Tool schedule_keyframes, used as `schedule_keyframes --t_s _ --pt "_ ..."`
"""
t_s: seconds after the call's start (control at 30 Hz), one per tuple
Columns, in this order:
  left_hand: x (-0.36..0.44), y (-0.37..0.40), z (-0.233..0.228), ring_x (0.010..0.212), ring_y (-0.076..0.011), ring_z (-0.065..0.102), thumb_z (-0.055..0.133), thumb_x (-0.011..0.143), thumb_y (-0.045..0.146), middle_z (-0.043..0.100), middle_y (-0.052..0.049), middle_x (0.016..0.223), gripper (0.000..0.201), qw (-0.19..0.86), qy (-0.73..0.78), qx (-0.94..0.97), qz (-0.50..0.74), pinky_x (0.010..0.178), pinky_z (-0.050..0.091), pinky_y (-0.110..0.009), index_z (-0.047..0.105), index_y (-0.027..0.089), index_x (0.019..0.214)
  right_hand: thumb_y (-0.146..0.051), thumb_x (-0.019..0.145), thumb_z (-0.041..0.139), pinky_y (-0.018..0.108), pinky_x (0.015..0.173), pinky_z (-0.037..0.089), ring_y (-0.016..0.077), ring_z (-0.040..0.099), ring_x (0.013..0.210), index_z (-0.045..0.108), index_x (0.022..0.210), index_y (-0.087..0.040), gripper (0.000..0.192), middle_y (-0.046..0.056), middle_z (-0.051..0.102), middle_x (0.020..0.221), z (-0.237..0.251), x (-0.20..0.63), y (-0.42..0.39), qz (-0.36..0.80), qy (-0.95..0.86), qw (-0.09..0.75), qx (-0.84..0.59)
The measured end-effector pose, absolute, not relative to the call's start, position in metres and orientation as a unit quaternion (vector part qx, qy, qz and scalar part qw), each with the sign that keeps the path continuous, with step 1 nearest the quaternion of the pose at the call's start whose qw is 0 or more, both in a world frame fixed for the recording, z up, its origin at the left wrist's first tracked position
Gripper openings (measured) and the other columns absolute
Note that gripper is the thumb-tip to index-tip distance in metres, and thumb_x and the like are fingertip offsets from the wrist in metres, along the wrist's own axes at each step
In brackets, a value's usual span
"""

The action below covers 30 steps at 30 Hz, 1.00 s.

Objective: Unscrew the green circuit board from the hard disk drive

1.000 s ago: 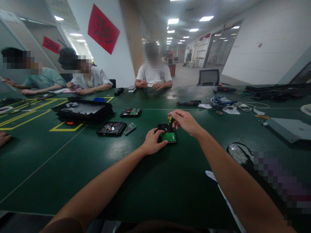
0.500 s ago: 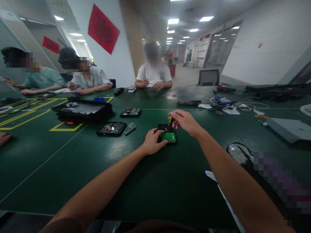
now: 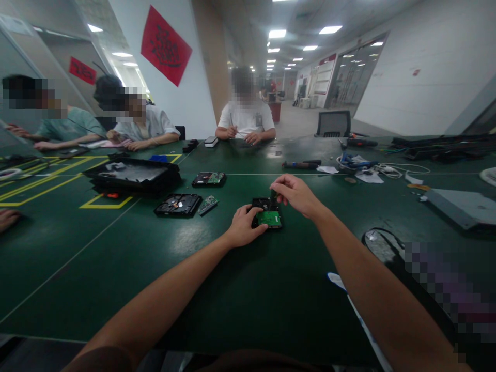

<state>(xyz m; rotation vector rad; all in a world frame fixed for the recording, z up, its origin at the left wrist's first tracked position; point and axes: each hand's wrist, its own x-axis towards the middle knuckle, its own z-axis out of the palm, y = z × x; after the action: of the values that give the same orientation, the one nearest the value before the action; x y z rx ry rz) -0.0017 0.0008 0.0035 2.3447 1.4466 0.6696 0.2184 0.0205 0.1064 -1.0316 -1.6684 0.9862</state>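
Observation:
A hard drive (image 3: 260, 203) with a green circuit board (image 3: 272, 219) facing up lies on the dark green table. My left hand (image 3: 245, 226) grips its left side, thumb along the near edge and fingers over the far part. Pinched in my right hand (image 3: 293, 192) is a screwdriver (image 3: 273, 195), held upright with its shaft pointing down at the board. Its tip is too small to make out. To the left lie another hard drive (image 3: 178, 205), a loose circuit board (image 3: 208, 205) and a third drive (image 3: 209, 179) farther back.
A black tray (image 3: 132, 175) stands at the left. Screwdriver-like tools (image 3: 300, 165), cables and paper scraps (image 3: 368, 176) lie at the back right. A grey metal case (image 3: 463, 206) sits at the right. Several people sit across the table, one straight ahead (image 3: 246, 119).
My right fingers have shifted around the screwdriver handle, covering its yellow part. The left hand and the hard drive stay in place.

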Motion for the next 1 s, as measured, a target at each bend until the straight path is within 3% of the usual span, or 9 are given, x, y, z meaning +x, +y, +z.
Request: schedule_keyframes --t_s 0.17,0.33,0.5,0.73,0.9,1.0 --pt "-0.0022 0.0018 0.0023 0.142 -0.0381 0.041 0.067 0.088 0.059 0.045 -0.014 0.151 0.064 0.156 0.502 0.817 0.237 0.116 0.036 -0.056 0.057 0.029 0.144 -0.040 0.096 0.060 0.023 0.047 0.044 0.0100 0.059 0.058 0.065 0.100 -0.020 0.021 0.006 0.072 0.100 0.1091 0.2161 0.0190 0.434 -0.672 0.449 -0.398" --pt "-0.0017 0.0018 0.0017 0.140 -0.0368 0.043 0.068 0.088 0.057 0.045 -0.014 0.150 0.064 0.146 0.505 0.817 0.237 0.117 0.036 -0.054 0.057 0.028 0.143 -0.036 0.097 0.054 0.025 0.050 0.046 0.0116 0.060 0.060 0.070 0.105 -0.021 0.023 0.005 0.069 0.092 0.1100 0.2162 0.0192 0.436 -0.672 0.447 -0.399" --pt "-0.0016 0.0004 0.0025 0.140 -0.0366 0.043 0.068 0.088 0.056 0.045 -0.015 0.150 0.064 0.143 0.499 0.820 0.241 0.117 0.036 -0.054 0.057 0.027 0.144 -0.039 0.090 0.067 0.025 0.053 0.046 0.0128 0.058 0.062 0.065 0.089 -0.020 0.019 0.001 0.064 0.075 0.1073 0.2191 0.0208 0.378 -0.690 0.448 -0.425" --pt "-0.0021 0.0004 0.0032 0.141 -0.0372 0.042 0.068 0.088 0.057 0.045 -0.014 0.150 0.063 0.151 0.502 0.818 0.237 0.117 0.036 -0.055 0.057 0.028 0.143 -0.043 0.095 0.061 0.023 0.044 0.039 0.0089 0.056 0.054 0.067 0.097 -0.020 0.024 0.006 0.073 0.100 0.1075 0.2178 0.0196 0.422 -0.684 0.430 -0.412" --pt "-0.0023 0.0006 0.0029 0.141 -0.0374 0.041 0.068 0.088 0.056 0.045 -0.014 0.151 0.064 0.153 0.502 0.817 0.237 0.117 0.035 -0.056 0.057 0.028 0.143 -0.040 0.099 0.052 0.025 0.050 0.049 0.0120 0.063 0.061 0.070 0.104 -0.019 0.028 0.009 0.072 0.101 0.1127 0.2145 0.0151 0.481 -0.659 0.429 -0.388" --pt "-0.0020 -0.0004 0.0041 0.141 -0.0377 0.042 0.069 0.087 0.055 0.045 -0.014 0.151 0.063 0.154 0.501 0.817 0.240 0.117 0.036 -0.056 0.057 0.029 0.143 -0.038 0.096 0.057 0.025 0.049 0.047 0.0124 0.061 0.062 0.071 0.105 -0.021 0.024 0.006 0.071 0.096 0.1148 0.2152 0.0132 0.459 -0.672 0.430 -0.391"
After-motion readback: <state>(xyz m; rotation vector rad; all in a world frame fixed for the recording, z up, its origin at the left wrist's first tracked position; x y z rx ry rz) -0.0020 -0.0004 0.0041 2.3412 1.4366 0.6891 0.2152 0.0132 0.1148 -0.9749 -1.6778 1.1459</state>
